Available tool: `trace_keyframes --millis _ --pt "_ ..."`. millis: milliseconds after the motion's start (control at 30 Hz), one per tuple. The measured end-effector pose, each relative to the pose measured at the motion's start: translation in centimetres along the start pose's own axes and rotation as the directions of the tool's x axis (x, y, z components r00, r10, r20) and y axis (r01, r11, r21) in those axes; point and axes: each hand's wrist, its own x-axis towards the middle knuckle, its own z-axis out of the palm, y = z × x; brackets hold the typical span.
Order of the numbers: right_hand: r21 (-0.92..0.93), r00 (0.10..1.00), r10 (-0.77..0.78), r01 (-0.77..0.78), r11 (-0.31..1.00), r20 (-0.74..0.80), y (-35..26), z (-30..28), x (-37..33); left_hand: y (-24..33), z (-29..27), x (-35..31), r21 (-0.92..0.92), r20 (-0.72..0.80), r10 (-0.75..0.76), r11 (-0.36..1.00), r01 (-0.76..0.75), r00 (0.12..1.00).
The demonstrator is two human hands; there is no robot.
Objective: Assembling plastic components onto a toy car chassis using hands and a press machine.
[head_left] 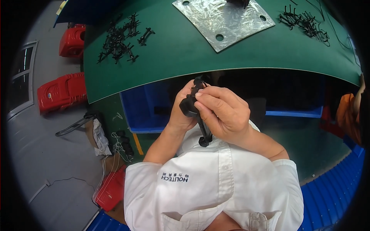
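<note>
In front of my chest, just off the table's near edge, is a black plastic part (189,106) with a broad rounded end and a long thin arm hanging down to a small knob. My left hand (181,116) is closed around it from the left side. From the right, my right hand (230,113) pinches the same part, thumb and forefinger pressed against its upper middle. The fingertips cover some of it, so I cannot make out its exact kind or whether a smaller piece sits between them.
On the green table (169,57) are a heap of black branched parts (117,40) at left, a holed metal plate (231,23), and thin black bent pieces (304,25) at right. Blue bins (140,109) stand underneath. Red stools (63,92) are left; another person's orange sleeve (347,113) shows right.
</note>
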Motion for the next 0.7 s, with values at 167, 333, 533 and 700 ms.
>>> trace_keyframes --millis 167,333,533,700 --pt "0.096 0.994 0.104 -0.100 0.990 -0.041 -0.2 0.2 -0.1 -0.2 -0.5 -0.2 -0.013 0.018 0.018 1.000 -0.018 1.000" --pt "0.089 0.995 0.098 -0.098 0.991 -0.001 0.0 0.3 0.2 -1.0 -0.7 -0.4 -0.068 -0.021 0.009 0.998 -0.010 1.000" --pt "0.045 0.996 0.092 -0.092 0.995 0.014 0.7 0.4 -0.8 -1.2 -0.6 -0.4 -0.050 -0.062 0.004 0.999 -0.007 0.998" --pt "0.139 0.988 0.150 -0.154 0.978 0.038 0.4 0.2 -1.5 -0.8 -0.3 -0.2 0.084 -0.122 0.101 0.992 -0.091 0.987"
